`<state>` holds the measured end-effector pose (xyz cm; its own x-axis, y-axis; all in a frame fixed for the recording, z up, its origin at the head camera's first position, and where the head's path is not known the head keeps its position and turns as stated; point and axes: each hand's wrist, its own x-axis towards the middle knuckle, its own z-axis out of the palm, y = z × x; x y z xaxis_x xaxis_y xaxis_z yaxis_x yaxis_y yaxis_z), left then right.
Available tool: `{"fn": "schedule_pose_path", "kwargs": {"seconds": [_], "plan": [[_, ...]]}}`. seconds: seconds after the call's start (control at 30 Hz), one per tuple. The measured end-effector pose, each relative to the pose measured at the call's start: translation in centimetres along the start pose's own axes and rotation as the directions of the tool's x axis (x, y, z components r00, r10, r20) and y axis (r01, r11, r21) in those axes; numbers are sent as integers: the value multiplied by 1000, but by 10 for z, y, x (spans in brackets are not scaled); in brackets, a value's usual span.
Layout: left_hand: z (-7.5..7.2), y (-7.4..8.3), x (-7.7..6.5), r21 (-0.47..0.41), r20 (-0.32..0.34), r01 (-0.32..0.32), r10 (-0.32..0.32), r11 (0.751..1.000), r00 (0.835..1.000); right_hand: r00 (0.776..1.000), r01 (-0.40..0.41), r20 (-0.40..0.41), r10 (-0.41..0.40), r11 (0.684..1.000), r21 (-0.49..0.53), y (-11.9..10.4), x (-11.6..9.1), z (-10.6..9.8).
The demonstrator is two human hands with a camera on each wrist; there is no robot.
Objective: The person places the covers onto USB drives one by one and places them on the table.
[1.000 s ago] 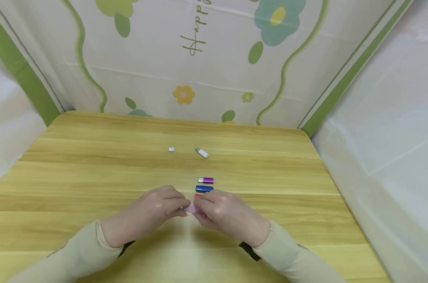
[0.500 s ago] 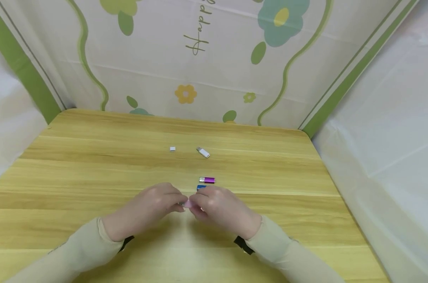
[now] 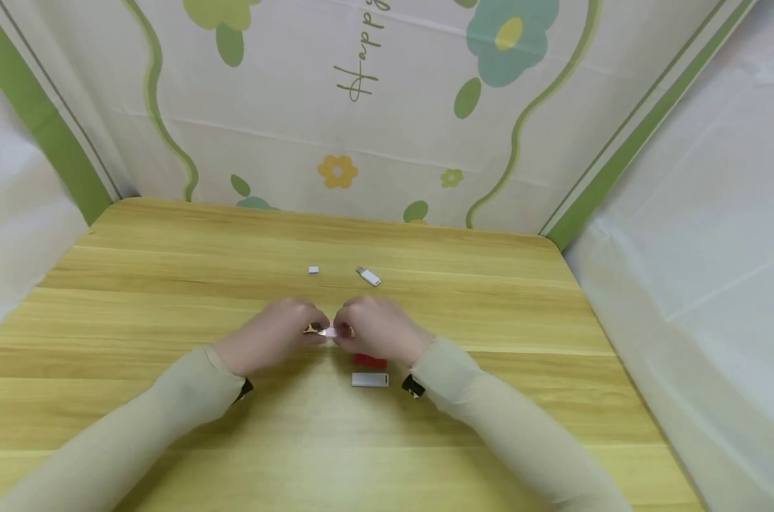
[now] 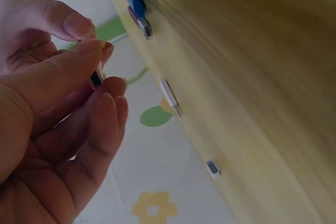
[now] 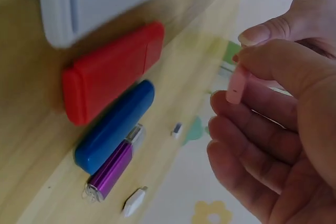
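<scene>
A small pink USB stick point(image 3: 329, 332) is held between both hands above the table, close over the row of sticks. My right hand point(image 3: 377, 328) pinches its pink body point(image 5: 237, 85) between thumb and index finger. At the opposite end, my left hand point(image 3: 277, 333) pinches a small dark-and-silver end piece point(image 4: 97, 77) with thumb and fingers; cannot tell whether it is the plug or a cap. Below the hands lie a red USB stick point(image 5: 113, 74), a blue one point(image 5: 115, 124) and a purple one point(image 5: 113, 169), the last two hidden by my right hand in the head view.
A silver-white USB stick point(image 3: 370, 380) lies nearest me in the row. Farther back, an uncapped white USB stick point(image 3: 368, 276) lies slantwise, with a small white cap point(image 3: 313, 269) to its left. A patterned curtain point(image 3: 272, 142) rises behind the wooden table point(image 3: 137, 284).
Both hands have moved away from me across the table, carrying the pink stick. The silver-white stick and part of the red one now show; the blue and purple ones are covered in the head view.
</scene>
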<state>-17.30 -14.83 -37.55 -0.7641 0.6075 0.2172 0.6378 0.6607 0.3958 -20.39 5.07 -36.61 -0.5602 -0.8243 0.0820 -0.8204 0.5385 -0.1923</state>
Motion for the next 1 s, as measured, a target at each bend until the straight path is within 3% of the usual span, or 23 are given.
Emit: {"fn": "schedule_pose_path", "kwargs": {"seconds": [0.23,0.53,1.0], "plan": [[2,-11,8,-28,77,19,-17,999,997,997,-28,64,29,999,-17,10,15,9],[13,-24,12,-19,106,22,-20,1000,994,992,-56,117,56,998,-9,19,23,26],[18,-29,17,4,149,44,-44,999,988,982,-102,156,103,995,-18,15,24,24]]}}
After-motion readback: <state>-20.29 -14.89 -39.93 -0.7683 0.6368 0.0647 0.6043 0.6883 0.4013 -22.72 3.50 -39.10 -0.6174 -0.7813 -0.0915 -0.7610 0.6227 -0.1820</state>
